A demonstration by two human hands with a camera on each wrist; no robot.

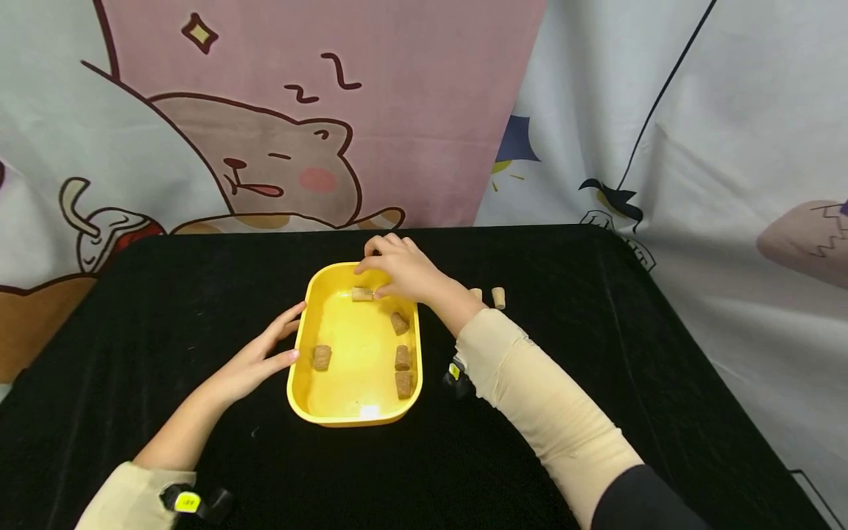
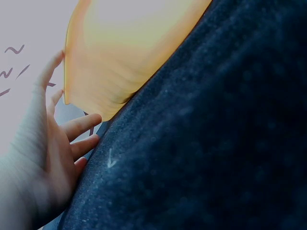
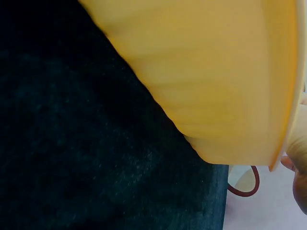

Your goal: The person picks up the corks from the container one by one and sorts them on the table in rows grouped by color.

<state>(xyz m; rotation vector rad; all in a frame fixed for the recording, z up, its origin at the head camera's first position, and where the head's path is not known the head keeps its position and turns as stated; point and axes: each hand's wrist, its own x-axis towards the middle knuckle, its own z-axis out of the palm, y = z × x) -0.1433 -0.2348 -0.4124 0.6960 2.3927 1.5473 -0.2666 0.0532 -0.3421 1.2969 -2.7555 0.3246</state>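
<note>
A yellow plastic tray (image 1: 358, 421) sits on the black cloth in the head view, with several small tapered corks inside. My right hand (image 1: 404, 272) reaches over its far right corner, fingers bent and spread. Its thumb tip is beside the right end of a pale cork (image 1: 361, 294) lying on its side; whether they touch is unclear. Against the tray's left wall rests my left hand (image 1: 255, 364), fingers and thumb extended and apart. In the left wrist view, the left hand's fingertips (image 2: 95, 120) are near the tray wall (image 2: 110, 72). The right wrist view mostly shows the tray's outer wall (image 3: 206, 86).
Darker corks lie inside the tray: one at the left (image 1: 322, 358), others along the right wall, such as this cork (image 1: 402, 358). Two pale corks stand outside, right of the tray; one (image 1: 498, 297) is plain, the other partly behind the right forearm. A printed curtain (image 1: 424, 110) hangs behind.
</note>
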